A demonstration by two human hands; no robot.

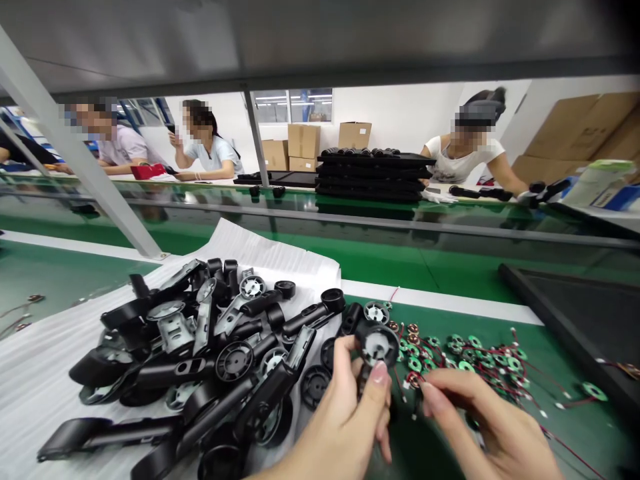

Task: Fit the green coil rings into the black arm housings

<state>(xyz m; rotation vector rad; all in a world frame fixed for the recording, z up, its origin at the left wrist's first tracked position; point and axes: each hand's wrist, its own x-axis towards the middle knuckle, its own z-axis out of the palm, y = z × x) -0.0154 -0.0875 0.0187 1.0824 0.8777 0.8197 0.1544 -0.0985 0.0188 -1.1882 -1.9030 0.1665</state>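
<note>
My left hand [345, 407] is closed around a black plastic housing [381, 347], its round end turned up and showing a grey inside. The thumb presses against the rim of that round end. Just to the right, my right hand [483, 417] has thumb and forefinger pinched together on a small wired ring part [413, 380], reddish in colour. The fingertips partly cover it. Beyond the right hand, loose green ring parts [465, 353] with thin red wires lie scattered on the green bench. Left of my left hand is a heap of black handle-shaped housings [200, 367].
White foam sheet [40, 380] lies under the heap. A black tray [575, 313] stands at the right. Across the green conveyor [300, 240] sit several people near stacked black trays [375, 177]. A slanted metal post [85, 147] rises at left, and a shelf [320, 40] hangs overhead.
</note>
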